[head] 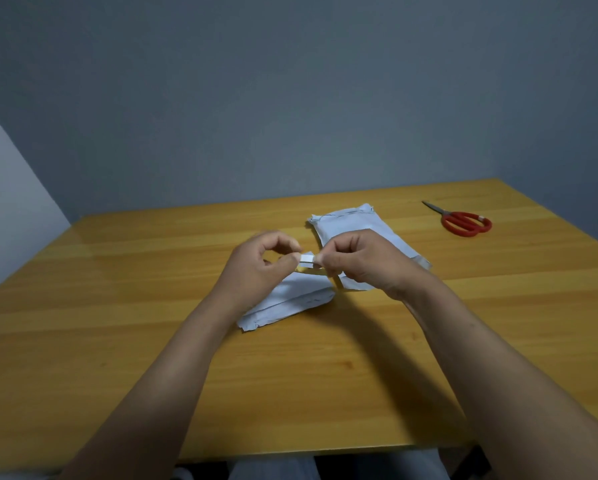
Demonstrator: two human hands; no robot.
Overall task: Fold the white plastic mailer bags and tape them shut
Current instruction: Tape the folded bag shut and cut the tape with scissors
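Two bare forearms reach out over the wooden table (pixel 152 341) and the hands meet just above it. The left hand (pixel 256 268) and right hand (pixel 363 261) each pinch one end of a short white strip (pixel 307 259) between thumb and forefinger, with the other fingers curled in. A thin yellowish ribbon (pixel 337 284) hangs in a loop beneath the strip. Right under the hands lies the near bag (pixel 287 303), a white mailer lying flat and skewed, partly hidden by the left wrist. Just behind it is the far bag (pixel 353 226), its near corner covered by the right hand; I cannot tell whether the two bags touch. Red-handled scissors (pixel 467 221) lie closed, well off to the right near the back edge. Beyond that is a grey wall (pixel 290 98).
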